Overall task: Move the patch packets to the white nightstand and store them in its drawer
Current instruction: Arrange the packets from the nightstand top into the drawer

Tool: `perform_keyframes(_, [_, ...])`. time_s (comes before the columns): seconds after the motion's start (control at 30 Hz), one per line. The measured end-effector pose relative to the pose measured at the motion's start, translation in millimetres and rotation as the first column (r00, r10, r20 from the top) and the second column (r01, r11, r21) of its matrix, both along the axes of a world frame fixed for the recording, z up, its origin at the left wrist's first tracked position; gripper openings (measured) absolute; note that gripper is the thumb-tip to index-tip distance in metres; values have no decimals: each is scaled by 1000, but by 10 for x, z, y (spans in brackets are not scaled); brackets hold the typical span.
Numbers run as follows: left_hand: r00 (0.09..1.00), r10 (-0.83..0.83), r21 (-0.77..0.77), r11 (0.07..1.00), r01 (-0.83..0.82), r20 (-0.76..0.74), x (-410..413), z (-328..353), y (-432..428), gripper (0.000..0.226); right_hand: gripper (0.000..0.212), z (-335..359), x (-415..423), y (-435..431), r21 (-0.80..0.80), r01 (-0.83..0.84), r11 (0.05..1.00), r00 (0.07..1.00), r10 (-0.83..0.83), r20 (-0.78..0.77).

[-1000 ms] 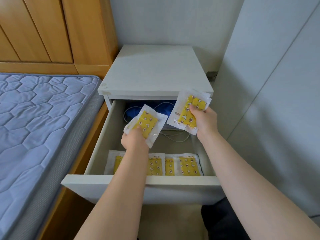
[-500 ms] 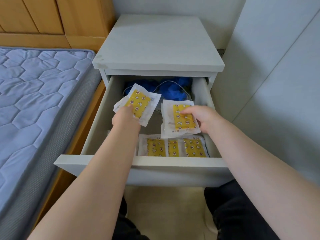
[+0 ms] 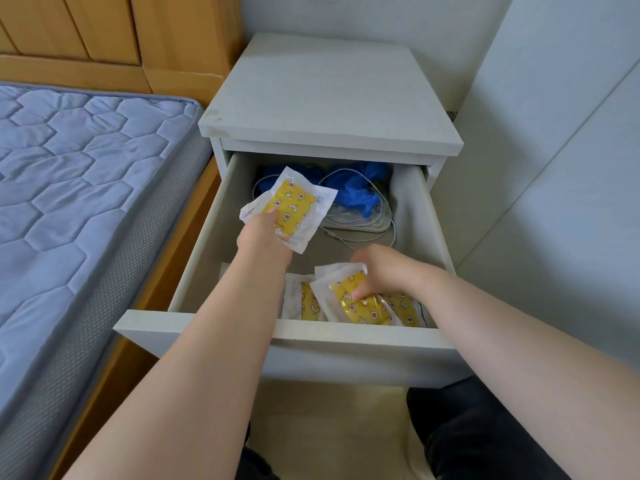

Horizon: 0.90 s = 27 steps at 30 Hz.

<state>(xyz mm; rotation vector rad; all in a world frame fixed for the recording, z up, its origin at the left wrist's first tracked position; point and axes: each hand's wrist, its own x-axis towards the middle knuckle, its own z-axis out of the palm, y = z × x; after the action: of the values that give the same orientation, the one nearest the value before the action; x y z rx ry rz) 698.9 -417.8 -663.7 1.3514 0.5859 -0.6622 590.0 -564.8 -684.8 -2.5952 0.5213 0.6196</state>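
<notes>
While your right hand [image 3: 384, 271] presses its packet [image 3: 356, 299] onto the stored packets [image 3: 304, 301] at the drawer [image 3: 277, 334] front, your left hand [image 3: 263, 233] fingers pinch the held packet [image 3: 294, 209], long axis toward 1 o'clock; the stack lies at 5 o'clock from it.

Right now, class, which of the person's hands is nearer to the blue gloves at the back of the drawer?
Left. The left hand, holding a patch packet, is just in front-left of the blue gloves. The right hand is at the drawer's front, on another packet.
</notes>
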Motion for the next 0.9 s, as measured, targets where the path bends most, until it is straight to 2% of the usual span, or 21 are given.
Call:
perform_keyframes(0.13, [1000,-26,-3,1000,26,4,-11,14,-5,40,43,15,19,50,-242,-223,944,970,190,-152])
perform_keyframes(0.3, [1000,-10,-27,1000,9,-6,-3,3,-19,29,54,-13,28,44,-394,-358,846,926,269,-264])
perform_keyframes(0.37, [1000,-12,-40,999,11,-13,2,-6,-29,29,64,-53,24,32,-345,-359,867,926,285,-249])
perform_keyframes(0.47, [1000,-17,-57,998,15,-20,-16,5,-45,18,82,-91,22,31,-74,-300,951,937,279,-212])
perform_keyframes(0.53, [1000,-21,-78,997,19,-21,-33,25,-56,16,85,-100,29,39,21,-295,955,933,293,-209])
perform_keyframes(0.67, [1000,-4,-91,996,1,-25,-95,80,-71,15,89,-128,57,53,58,-277,959,945,283,-166])
perform_keyframes(0.8, [999,-1,-82,997,-2,-34,-120,110,-65,19,104,-133,78,103,96,-305,948,944,314,-103])
perform_keyframes(0.9, [999,-27,-61,998,25,-26,-83,105,-52,16,94,-124,71,147,66,-349,935,925,355,-132])
